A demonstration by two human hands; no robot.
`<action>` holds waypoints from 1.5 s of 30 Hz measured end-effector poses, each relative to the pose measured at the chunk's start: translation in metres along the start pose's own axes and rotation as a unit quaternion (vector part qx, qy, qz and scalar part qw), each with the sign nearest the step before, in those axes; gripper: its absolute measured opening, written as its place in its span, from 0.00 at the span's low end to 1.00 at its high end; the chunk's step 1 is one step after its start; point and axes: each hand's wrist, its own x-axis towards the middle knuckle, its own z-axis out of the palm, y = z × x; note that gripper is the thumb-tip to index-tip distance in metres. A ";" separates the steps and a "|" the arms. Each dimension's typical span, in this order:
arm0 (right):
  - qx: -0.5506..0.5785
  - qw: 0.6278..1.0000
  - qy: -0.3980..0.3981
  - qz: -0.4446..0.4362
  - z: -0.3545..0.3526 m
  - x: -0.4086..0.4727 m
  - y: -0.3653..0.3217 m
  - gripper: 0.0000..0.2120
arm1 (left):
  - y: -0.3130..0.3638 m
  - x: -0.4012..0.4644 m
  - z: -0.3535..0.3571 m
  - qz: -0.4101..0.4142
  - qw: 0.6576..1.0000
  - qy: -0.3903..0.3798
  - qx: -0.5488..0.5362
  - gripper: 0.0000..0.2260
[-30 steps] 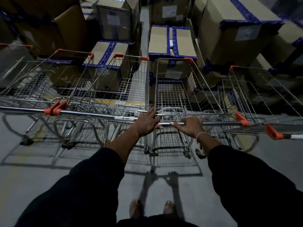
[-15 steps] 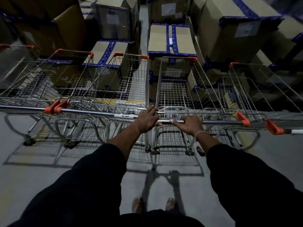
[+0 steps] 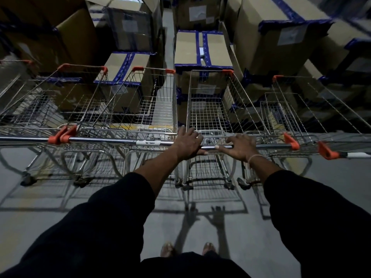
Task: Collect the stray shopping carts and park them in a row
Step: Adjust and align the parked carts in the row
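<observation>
Several wire shopping carts with orange corner caps stand side by side, facing stacked boxes. In front of me is the middle cart (image 3: pixel 206 111). My left hand (image 3: pixel 187 144) lies over the left end of its chrome handle (image 3: pixel 269 146), fingers reaching forward and thumb hooked under the bar. My right hand (image 3: pixel 240 147) grips the same handle a little to the right, thumb along the bar. The neighbouring cart on the left (image 3: pixel 144 101) stands close alongside, and its handle lines up with mine. Another cart (image 3: pixel 301 111) is parked on the right.
Cardboard boxes with blue tape (image 3: pixel 202 47) are stacked tight behind the carts' noses. A further cart (image 3: pixel 66 101) stands at the far left. Grey concrete floor (image 3: pixel 60 213) lies behind the row. My feet (image 3: pixel 168 249) are at the bottom centre.
The middle cart has rolled slightly forward toward the boxes, its handle coming level with the neighbours' handles. Both hands stay on the handle.
</observation>
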 end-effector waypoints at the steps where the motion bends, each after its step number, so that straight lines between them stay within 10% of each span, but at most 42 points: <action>1: -0.026 1.000 -0.002 0.016 -0.001 -0.001 0.011 0.59 | 0.007 0.005 -0.002 0.013 1.000 0.003 -0.005 0.35; 19: 0.012 0.996 -0.024 0.082 0.004 -0.035 0.025 0.50 | 0.018 0.002 0.008 -0.061 0.994 -0.089 -0.026 0.17; 26: 0.010 0.998 -0.011 0.060 0.001 -0.038 0.031 0.50 | 0.022 0.007 0.002 -0.034 0.996 -0.088 0.007 0.28; 45: 0.024 0.995 0.101 -0.004 -0.035 -0.056 0.258 0.30 | 0.260 0.146 -0.046 0.038 0.987 0.131 -0.087 0.35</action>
